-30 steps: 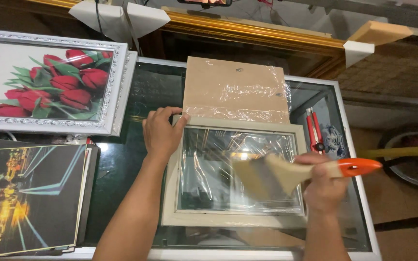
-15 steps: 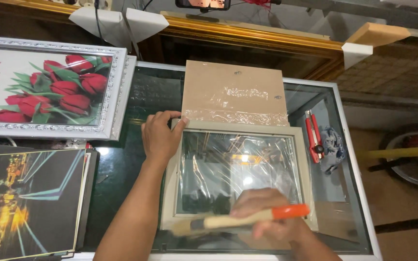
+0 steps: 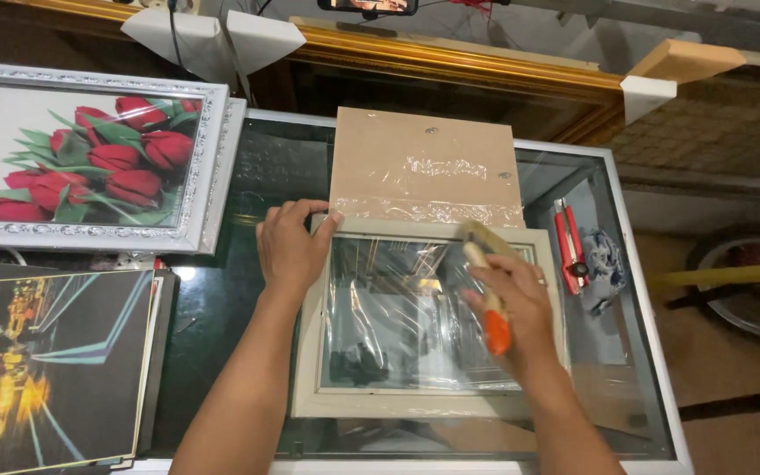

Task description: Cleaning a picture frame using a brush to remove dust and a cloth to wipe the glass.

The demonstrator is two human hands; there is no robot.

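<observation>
A glass-topped bench (image 3: 222,308) stands in a shop full of pictures. The right hand (image 3: 510,299) has its grip closed around a paintbrush (image 3: 488,290) with an orange handle, bristles up on the pale picture frame (image 3: 424,403) under it. The left hand (image 3: 290,246) lies flat and open on that frame's top left corner. Just above sits a brown backing board (image 3: 424,167). Far left is a tulip picture (image 3: 81,163).
</observation>
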